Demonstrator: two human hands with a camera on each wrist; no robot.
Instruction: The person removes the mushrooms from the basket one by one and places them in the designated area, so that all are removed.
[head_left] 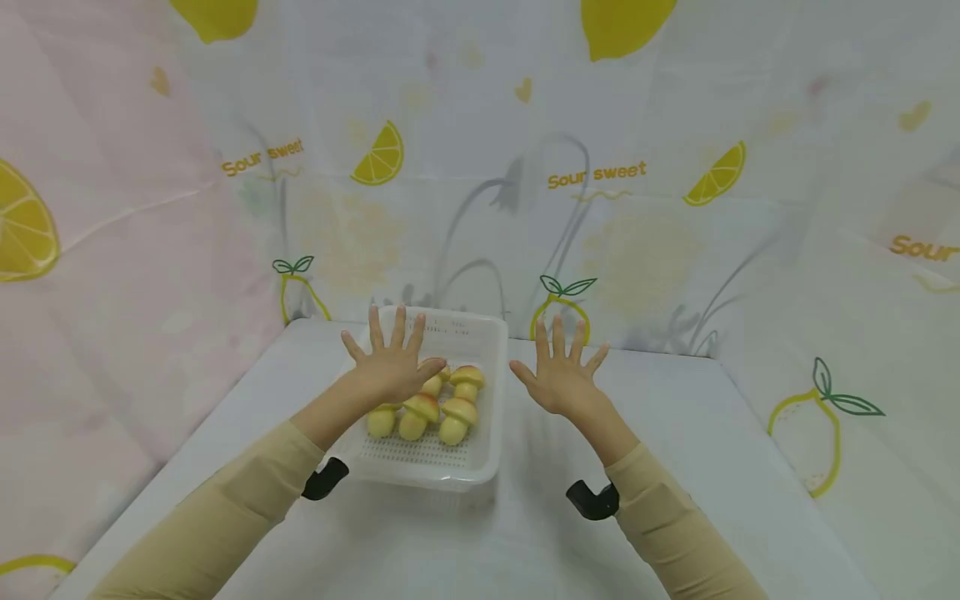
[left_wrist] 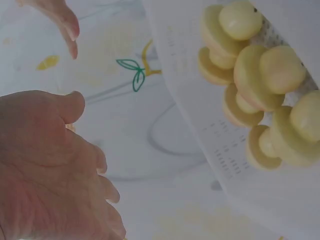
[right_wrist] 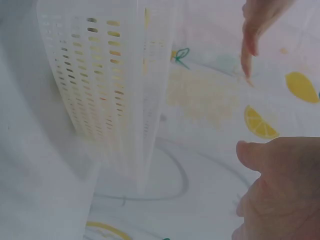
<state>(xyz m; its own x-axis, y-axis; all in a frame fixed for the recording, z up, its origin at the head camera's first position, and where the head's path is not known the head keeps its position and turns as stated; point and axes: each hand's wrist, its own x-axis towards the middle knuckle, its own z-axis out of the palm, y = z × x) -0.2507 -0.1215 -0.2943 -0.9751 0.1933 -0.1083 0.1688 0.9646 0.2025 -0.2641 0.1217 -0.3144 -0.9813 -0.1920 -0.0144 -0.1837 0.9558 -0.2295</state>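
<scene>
Left hand (head_left: 390, 372) hovers above a basket (head_left: 450, 479) of mushroom shapes (head_left: 422, 407), right hand (head_left: 561, 380) alongside.

You can see your left hand (left_wrist: 50, 165) at the lower left and your right hand (left_wrist: 64, 21) at the upper left, both apart from the white basket (left_wrist: 197, 100), which holds yellow mushrooms (left_wrist: 252, 77).

Pale cloth (head_left: 480, 92) hung behind and beside a white table (head_left: 390, 550) at six o'clock. Printed lemons (head_left: 622, 25) showed at one and four o'clock, a slice (head_left: 26, 225) at nine, where the cloth looked pinkish.
</scene>
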